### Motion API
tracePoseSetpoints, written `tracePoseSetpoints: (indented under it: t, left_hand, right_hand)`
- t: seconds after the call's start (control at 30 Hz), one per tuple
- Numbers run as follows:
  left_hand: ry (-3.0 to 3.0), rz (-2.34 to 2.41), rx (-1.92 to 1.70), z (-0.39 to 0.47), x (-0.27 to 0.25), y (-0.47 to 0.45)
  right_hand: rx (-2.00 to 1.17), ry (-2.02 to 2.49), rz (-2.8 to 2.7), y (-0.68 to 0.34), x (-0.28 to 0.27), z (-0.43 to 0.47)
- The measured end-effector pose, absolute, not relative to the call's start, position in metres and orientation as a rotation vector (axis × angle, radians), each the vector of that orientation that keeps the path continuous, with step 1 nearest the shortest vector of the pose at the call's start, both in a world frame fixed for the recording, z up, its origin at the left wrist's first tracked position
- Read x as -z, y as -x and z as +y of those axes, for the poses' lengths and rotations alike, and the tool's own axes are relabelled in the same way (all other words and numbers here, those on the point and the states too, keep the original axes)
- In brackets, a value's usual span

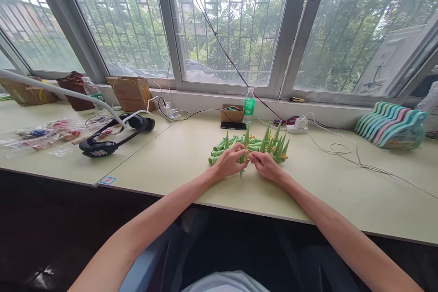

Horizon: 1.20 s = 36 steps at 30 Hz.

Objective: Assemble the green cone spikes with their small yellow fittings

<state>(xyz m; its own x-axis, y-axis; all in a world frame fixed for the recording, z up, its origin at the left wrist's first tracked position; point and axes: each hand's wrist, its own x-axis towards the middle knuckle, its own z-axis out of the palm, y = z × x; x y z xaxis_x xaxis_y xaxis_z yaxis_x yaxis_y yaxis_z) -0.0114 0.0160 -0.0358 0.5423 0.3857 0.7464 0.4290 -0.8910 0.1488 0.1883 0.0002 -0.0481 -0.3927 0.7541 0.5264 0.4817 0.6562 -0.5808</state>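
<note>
My left hand [230,163] is closed around a slim green pointed piece [241,174], its tip showing below the fingers. Against it, the fingertips of my right hand [266,165] are pinched together. A bit of yellow shows between the two hands, but what the right fingers hold is too small to make out. Just behind the hands lies a cluster of green cone-shaped spikes [267,136], several pointing upward, with small yellow parts among them. Green tube-like pieces [214,160] lie to the left of the spikes, partly hidden by my left hand.
Behind the cluster are a phone [233,125], a small cardboard box [232,113] and a bottle [249,104]. A black headset [99,147] and plastic-wrapped items [63,133] lie left. Right are a power strip [297,127], a white cable [357,162] and hangers [393,125].
</note>
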Motion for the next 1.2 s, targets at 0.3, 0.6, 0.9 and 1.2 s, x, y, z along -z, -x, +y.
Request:
tracePoseSetpoints:
  t: [0.3,0.6,0.9,1.2]
  left_hand:
    - [2.715,-0.731,1.280,0.015,0.036,0.011]
    - [2.723,-0.722,1.276,0.014,0.034,0.011]
    - [2.730,-0.745,1.435,0.017,0.035,0.010]
    - [2.568,-0.989,1.657,0.018,0.033,0.009]
  right_hand:
    - [-0.495,0.936,-2.035,-0.187,0.043,-0.002]
    - [-0.549,0.955,-2.018,-0.187,0.042,-0.002]
    - [-0.199,1.064,-2.042,-0.191,0.042,-0.007]
    - [-0.049,0.975,-2.194,-0.188,0.045,-0.015]
